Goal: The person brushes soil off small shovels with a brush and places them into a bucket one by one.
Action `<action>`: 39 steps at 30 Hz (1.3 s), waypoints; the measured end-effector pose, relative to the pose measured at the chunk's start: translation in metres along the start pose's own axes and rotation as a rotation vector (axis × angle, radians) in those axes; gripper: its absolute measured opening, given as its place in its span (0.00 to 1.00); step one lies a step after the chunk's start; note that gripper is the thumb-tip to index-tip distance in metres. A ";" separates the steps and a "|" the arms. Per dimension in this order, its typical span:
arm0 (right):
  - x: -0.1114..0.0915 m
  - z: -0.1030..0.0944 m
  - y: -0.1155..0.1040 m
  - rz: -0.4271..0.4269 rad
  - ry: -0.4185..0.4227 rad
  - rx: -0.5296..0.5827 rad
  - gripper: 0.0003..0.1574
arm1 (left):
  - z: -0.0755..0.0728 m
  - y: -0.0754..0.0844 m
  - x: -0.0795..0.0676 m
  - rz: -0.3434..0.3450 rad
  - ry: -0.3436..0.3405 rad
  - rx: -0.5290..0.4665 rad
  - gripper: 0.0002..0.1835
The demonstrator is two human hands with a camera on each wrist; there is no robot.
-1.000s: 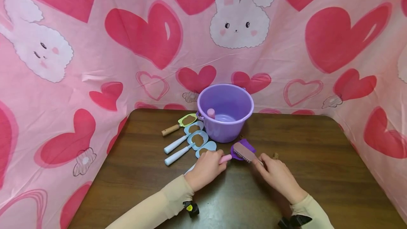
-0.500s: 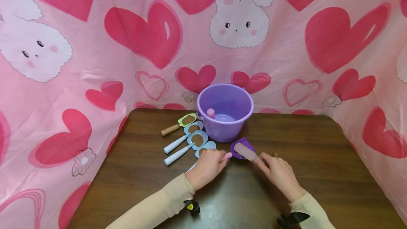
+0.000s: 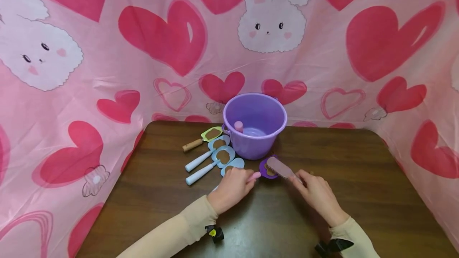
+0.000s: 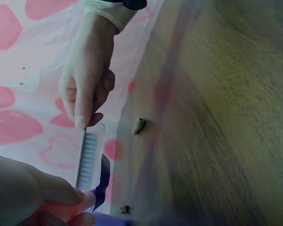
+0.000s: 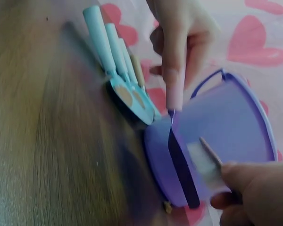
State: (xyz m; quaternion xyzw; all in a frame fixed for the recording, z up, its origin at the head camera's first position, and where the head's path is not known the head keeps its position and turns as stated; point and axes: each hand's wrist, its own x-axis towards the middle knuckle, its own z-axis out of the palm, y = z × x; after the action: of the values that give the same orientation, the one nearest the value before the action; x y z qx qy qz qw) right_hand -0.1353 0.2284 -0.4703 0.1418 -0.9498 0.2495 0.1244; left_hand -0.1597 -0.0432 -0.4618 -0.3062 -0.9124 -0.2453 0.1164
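Observation:
My left hand [image 3: 232, 188] grips the pink handle of a small purple toy shovel [image 3: 263, 171], whose blade is held in front of the bucket with a brown patch on its face. My right hand [image 3: 317, 194] pinches the handle of a dusky-pink brush [image 3: 281, 167], its bristles down at the shovel blade. From the right wrist view, the purple blade [image 5: 181, 167] appears nearly edge-on, with the pale brush [image 5: 205, 162] against its face. Brush bristles [image 4: 87, 155] show close beside the blade in the left wrist view.
Behind the shovel stands a purple bucket [image 3: 255, 144] with a pink handle [image 3: 238, 126] inside. Several blue shovels [image 3: 196, 164] and a green one with a wooden handle [image 3: 193, 145] lie left of it, brown on their blades. Brown crumbs [image 4: 138, 126] dot the tabletop.
The brush has slid across the blade and now lies slightly up and right, baring the brown patch. The blade has tilted, so its pointed right corner shows less. My left hand barely moved.

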 end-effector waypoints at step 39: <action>0.003 0.004 -0.012 0.144 0.019 -0.013 0.13 | -0.002 0.003 0.004 -0.011 -0.047 -0.036 0.13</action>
State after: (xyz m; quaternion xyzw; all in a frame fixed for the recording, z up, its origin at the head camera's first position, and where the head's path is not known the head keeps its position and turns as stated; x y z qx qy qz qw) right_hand -0.1349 0.2158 -0.4676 0.0701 -0.9580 0.2528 0.1162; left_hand -0.1608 -0.0400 -0.4572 -0.3090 -0.9119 -0.2551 0.0882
